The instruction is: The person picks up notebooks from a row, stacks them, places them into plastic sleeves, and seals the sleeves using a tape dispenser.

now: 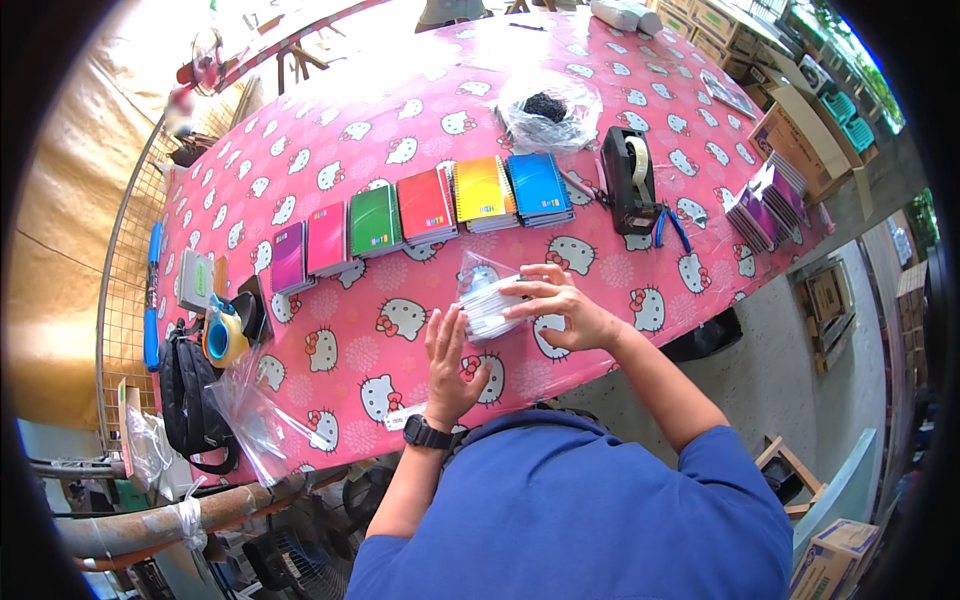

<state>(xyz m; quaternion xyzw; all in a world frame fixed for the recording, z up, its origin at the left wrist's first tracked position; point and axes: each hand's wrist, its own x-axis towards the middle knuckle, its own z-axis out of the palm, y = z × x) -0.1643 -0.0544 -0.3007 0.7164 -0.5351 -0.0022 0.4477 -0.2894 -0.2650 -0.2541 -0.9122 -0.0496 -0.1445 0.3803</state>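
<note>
A white stack in clear plastic (487, 310) lies on the table in front of me; what the stack is made of is not plain. My left hand (455, 368) is at its near left edge, fingers stretched and thumb apart. From the right, my right hand (562, 308) reaches over with spread fingers, their tips on or just above the stack. Beyond it runs a row of spiral notebook piles: purple (289, 256), pink (328, 238), green (375, 222), red (427, 203), yellow (484, 192) and blue (540, 187).
A black tape dispenser (628, 185) and blue-handled pliers (673, 228) stand right of the piles. Behind them is a plastic bag (548, 108) with black contents. More notebooks (768, 205) lie at the right edge. Clear plastic bags (262, 415) and a black bag (195, 400) occupy the left.
</note>
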